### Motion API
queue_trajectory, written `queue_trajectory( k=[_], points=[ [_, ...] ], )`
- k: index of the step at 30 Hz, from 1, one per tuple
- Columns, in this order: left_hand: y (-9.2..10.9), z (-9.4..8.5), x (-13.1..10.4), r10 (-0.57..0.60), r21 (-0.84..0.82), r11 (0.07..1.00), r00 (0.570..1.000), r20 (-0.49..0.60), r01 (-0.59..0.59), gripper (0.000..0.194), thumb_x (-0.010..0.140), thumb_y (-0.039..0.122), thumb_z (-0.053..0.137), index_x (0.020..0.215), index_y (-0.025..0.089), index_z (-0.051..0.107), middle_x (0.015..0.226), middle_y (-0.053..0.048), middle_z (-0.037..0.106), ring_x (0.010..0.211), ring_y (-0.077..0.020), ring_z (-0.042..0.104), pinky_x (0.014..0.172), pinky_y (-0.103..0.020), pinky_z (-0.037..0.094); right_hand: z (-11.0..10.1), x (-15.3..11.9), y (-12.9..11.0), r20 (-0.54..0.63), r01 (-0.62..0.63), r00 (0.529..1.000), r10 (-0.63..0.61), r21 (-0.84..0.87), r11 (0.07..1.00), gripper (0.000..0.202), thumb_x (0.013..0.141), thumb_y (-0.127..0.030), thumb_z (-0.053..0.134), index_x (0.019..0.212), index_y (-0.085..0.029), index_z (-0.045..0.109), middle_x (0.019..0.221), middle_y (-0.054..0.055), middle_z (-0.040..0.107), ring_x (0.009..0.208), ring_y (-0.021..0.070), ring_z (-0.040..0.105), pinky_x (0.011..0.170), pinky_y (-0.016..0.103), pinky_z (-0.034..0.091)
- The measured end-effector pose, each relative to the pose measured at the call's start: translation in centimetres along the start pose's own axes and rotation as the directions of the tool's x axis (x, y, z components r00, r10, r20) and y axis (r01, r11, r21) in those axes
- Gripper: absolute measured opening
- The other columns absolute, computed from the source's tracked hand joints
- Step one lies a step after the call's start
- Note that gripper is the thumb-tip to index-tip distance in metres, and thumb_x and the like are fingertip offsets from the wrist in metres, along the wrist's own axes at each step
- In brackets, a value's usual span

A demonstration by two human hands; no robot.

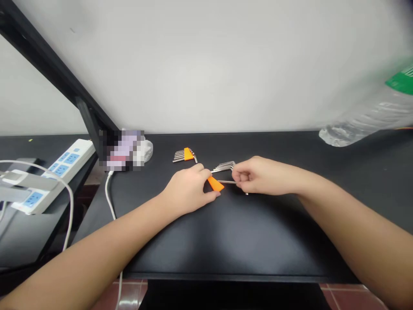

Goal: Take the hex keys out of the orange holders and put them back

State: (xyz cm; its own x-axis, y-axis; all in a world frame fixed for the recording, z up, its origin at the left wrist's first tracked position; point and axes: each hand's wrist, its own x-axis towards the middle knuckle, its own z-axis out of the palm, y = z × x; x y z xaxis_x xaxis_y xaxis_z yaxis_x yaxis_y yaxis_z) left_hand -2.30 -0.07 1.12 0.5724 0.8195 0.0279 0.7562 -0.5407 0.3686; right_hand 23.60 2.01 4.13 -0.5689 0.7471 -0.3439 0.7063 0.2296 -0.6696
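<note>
My left hand [190, 189] is closed on an orange holder [215, 184] at the middle of the black table. My right hand [251, 175], fingers pinched, grips a silver hex key [228, 182] whose far end meets the orange holder; its short bent end shows below my fingers. Several loose silver hex keys [223, 166] lie side by side just behind, between my two hands. Farther back on the left rests a second orange holder [188, 153] with several hex keys through it.
A white power strip [69, 161] with cables lies at the left, beside a black frame post [88, 122]. A blurred-out item and white cable [109, 193] are near it. Clear plastic packaging with a green label [364, 118] leans at the back right.
</note>
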Motion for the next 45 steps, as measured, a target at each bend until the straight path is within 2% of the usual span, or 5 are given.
queue_trajectory(
  k=[16,31,36,41,45],
  points=[
    [-1.5,-0.1,0.5,0.103,-0.451,0.886,0.994,-0.042,-0.111,0.039,0.085,0.019,0.064,0.125,0.021,0.063,0.09,-0.001,0.066,0.071,-0.0115,0.06,0.069,-0.025,0.052,-0.2,0.7,0.6,0.102,-0.043,0.995,0.005,0.371,0.928,0.012,0.084,-0.032,0.068,0.088,-0.021,0.066,0.066,-0.002,0.063,0.049,0.0125,0.055,0.047,0.025,0.044],
    [-1.5,0.0,1.2,-0.201,-0.992,0.124,0.979,-0.034,-0.009,0.061,0.086,0.023,0.075,0.142,0.025,0.053,0.086,0.002,0.062,0.083,-0.0202,0.077,0.086,-0.039,0.063,2.0,1.8,0.1,-0.257,0.172,0.966,0.018,0.696,0.697,0.027,0.085,-0.042,0.078,0.092,-0.019,0.065,0.071,0.001,0.067,0.051,0.012,0.06,0.043,0.023,0.044],
    [-1.4,0.3,1.1,-0.176,-0.969,0.239,0.984,0.018,0.061,0.055,0.089,0.029,0.073,0.14,0.022,0.055,0.089,-0.001,0.064,0.081,-0.02,0.076,0.079,-0.037,0.063,3.3,1.4,-1.3,-0.392,0.211,0.92,-0.012,0.467,0.859,0.024,0.09,-0.043,0.072,0.098,-0.022,0.066,0.076,0.002,0.07,0.058,0.0152,0.064,0.053,0.028,0.051],
    [-1.7,0.3,0.7,-0.067,-0.67,0.742,0.991,-0.118,-0.03,0.063,0.083,0.033,0.079,0.14,0.02,0.056,0.101,-0.006,0.069,0.085,-0.018,0.07,0.083,-0.036,0.06,3.7,0.8,-2.0,-0.522,0.245,0.846,-0.109,0.198,0.949,0.017,0.093,-0.039,0.067,0.09,-0.023,0.067,0.068,-0.001,0.068,0.059,0.0159,0.064,0.063,0.031,0.051],
    [-1.6,0.2,0.5,-0.007,-0.47,0.878,0.98,-0.197,-0.088,0.048,0.085,0.03,0.075,0.129,0.019,0.061,0.103,-0.005,0.071,0.087,-0.0171,0.067,0.084,-0.034,0.058,4.4,1.2,-2.1,-0.523,0.29,0.83,-0.196,0.102,0.952,0.012,0.095,-0.035,0.065,0.093,-0.024,0.068,0.076,-0.001,0.072,0.064,0.015,0.067,0.064,0.029,0.051]
  ],
)
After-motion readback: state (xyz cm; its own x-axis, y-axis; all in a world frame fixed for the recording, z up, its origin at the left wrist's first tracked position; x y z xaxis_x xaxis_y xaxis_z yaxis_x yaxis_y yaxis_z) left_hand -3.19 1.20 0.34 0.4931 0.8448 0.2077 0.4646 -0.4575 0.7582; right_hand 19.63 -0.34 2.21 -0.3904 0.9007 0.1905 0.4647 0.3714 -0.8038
